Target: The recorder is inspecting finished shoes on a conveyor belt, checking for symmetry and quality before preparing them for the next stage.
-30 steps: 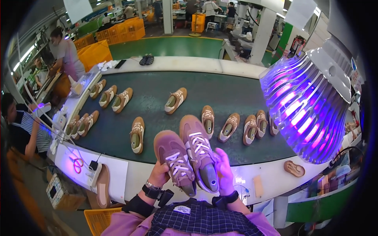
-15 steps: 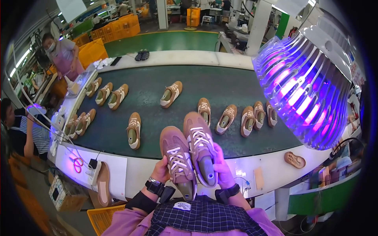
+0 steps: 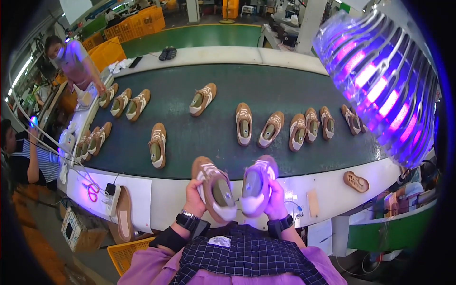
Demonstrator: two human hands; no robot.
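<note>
My left hand (image 3: pixel 193 199) is closed round the side of a tan sneaker (image 3: pixel 205 166) with white trim. My right hand (image 3: pixel 275 204) grips another tan sneaker (image 3: pixel 254 204), tinted violet by the lamp light. Both shoes have a grey-green shoe last inside, and their pale heels point toward me. They hang side by side over the near edge of the white table (image 3: pixel 171 194), with a narrow gap between them. Beyond them, several similar sneakers with lasts stand on the dark green conveyor belt (image 3: pixel 194 142), the closest being a lone sneaker (image 3: pixel 157 145) left of centre.
A lamp (image 3: pixel 380 90) glowing violet looms at the upper right. Red-handled scissors (image 3: pixel 91 192) and a loose shoe sole (image 3: pixel 124 213) lie at the near left; a brown sole (image 3: pixel 356 182) lies at the right. A co-worker's hand (image 3: pixel 99 88) reaches to a far-left sneaker.
The held sneakers were close together with their laced tops facing me; now they are lower, apart, and tipped with heels toward me. The co-worker's arm has stretched out to the belt.
</note>
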